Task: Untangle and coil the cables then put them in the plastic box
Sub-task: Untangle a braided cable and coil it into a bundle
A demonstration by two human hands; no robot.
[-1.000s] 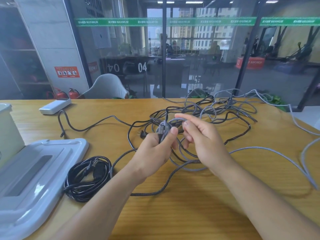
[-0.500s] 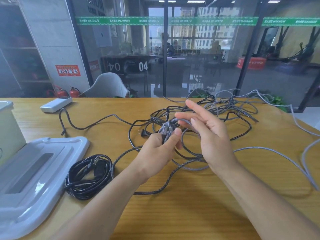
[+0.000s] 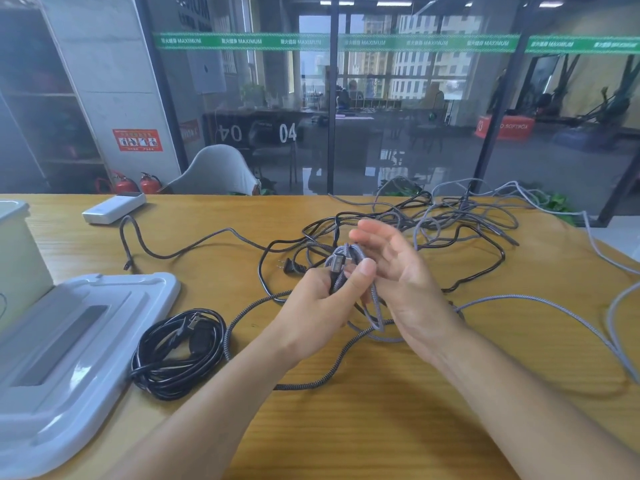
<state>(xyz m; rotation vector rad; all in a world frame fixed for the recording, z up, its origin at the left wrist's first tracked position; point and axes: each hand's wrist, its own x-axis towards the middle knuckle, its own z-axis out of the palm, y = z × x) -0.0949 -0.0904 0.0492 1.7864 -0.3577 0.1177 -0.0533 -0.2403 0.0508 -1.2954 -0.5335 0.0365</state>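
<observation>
A: Status of the left hand (image 3: 318, 306)?

B: It is raised over the middle of the wooden table (image 3: 381, 427). The thumb presses a small bundle of grey braided cable (image 3: 341, 263) against the curled fingers — a closed grip, holding the loops and a metal connector end. Further loops of the same cable hang below the hand and rest on the table.

A: And the right hand (image 3: 398, 275)?

B: It is just right of the bundle, palm turned toward it, fingers straight and spread. It grips nothing; whether the fingertips touch the cable cannot be told, as they are blurred.

A: Location of the remaining cables?

B: A tangle of black and grey cables (image 3: 450, 223) lies on the far side of the table, behind both hands. One grey strand runs from under the right wrist toward the right edge. A black two-pin plug (image 3: 291, 265) lies just left of the held bundle. A coiled black cable (image 3: 178, 351) rests on the near left part of the table, touching the edge of the grey lid (image 3: 69, 358).

A: The plastic box?

B: The plastic box (image 3: 17, 258) stands at the far left edge — only partly in frame — with the lid lying flat beside it. A white rectangular device (image 3: 112, 207) sits at the far left of the table.
</observation>
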